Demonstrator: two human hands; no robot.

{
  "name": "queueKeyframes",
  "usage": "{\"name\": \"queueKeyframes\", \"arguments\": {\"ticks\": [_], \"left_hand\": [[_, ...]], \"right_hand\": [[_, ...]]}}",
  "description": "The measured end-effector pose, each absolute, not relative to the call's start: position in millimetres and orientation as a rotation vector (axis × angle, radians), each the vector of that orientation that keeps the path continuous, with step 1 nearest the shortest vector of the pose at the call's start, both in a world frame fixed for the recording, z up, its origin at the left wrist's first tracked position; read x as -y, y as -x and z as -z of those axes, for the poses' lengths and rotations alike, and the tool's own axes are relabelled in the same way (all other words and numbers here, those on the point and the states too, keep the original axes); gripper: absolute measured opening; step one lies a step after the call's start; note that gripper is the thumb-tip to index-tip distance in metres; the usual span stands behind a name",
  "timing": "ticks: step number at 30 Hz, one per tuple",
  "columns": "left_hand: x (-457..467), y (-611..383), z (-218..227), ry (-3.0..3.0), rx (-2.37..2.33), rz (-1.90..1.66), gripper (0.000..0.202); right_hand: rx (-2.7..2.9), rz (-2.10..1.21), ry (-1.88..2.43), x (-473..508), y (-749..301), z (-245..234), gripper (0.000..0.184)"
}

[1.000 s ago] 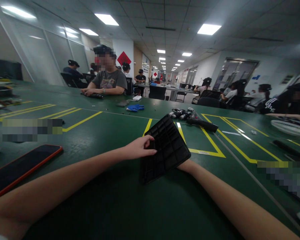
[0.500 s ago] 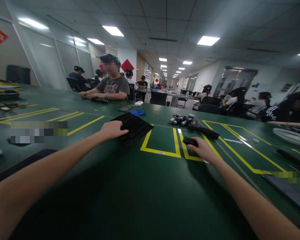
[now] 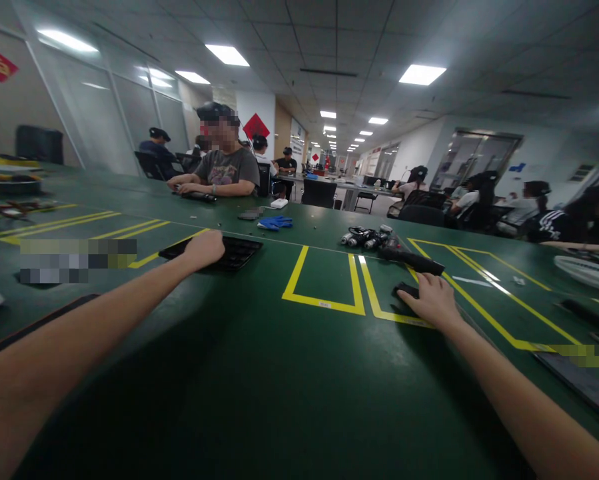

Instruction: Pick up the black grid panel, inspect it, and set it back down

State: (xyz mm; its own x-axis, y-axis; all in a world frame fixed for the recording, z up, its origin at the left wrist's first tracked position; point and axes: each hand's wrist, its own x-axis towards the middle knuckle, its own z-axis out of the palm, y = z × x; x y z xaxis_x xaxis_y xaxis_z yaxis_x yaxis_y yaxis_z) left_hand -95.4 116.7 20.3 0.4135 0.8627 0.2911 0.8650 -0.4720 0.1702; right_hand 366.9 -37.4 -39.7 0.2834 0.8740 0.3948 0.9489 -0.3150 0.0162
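My left hand (image 3: 204,249) rests with curled fingers on a flat black ribbed tray (image 3: 232,252) that lies on the green table (image 3: 279,373), left of a yellow-taped box (image 3: 324,280). My right hand (image 3: 432,301) covers a small black object (image 3: 405,291) on the table inside the neighbouring yellow outline. Its fingers are closed over it. Just beyond that hand lies a long black tool (image 3: 412,261) and a cluster of small black and silver parts (image 3: 366,236).
A blue glove (image 3: 275,223) and small flat items lie further back. A person in a grey shirt (image 3: 224,167) sits across the table, others at the right. A dark phone edge (image 3: 29,327) is at the left, a flat dark panel (image 3: 579,380) at the right.
My left hand slid the black tray from in front of me out to the far left and laid it flat. My right hand left the tray and closed over the small black object.
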Motion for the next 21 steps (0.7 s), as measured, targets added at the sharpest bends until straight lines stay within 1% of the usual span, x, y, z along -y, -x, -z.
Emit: {"name": "queueKeyframes", "arguments": {"ticks": [2,4,7,10,13,15,17,21], "left_hand": [[-96,66,-13,2.617,1.585,0.614,0.032],[-69,35,3,2.722,1.440,0.624,0.042],[-30,-4,31,2.937,1.179,0.547,0.047],[-10,-21,44,3.062,1.032,0.465,0.039],[-1,-22,37,3.034,1.015,0.534,0.033],[11,-20,30,2.997,0.938,0.634,0.032],[33,-17,25,3.008,0.798,0.645,0.030],[90,-13,23,3.145,0.415,0.488,0.031]], "right_hand": [[1.763,0.501,2.208,43,-338,32,0.059],[1.904,0.340,2.025,52,-302,31,0.062],[2.141,0.076,1.729,72,-253,43,0.062],[2.264,-0.109,1.588,89,-226,54,0.054],[2.255,-0.158,1.557,94,-224,53,0.050],[2.263,-0.132,1.544,91,-232,44,0.048],[2.243,-0.015,1.594,85,-249,33,0.048],[1.973,0.446,1.905,72,-302,24,0.047]]}}
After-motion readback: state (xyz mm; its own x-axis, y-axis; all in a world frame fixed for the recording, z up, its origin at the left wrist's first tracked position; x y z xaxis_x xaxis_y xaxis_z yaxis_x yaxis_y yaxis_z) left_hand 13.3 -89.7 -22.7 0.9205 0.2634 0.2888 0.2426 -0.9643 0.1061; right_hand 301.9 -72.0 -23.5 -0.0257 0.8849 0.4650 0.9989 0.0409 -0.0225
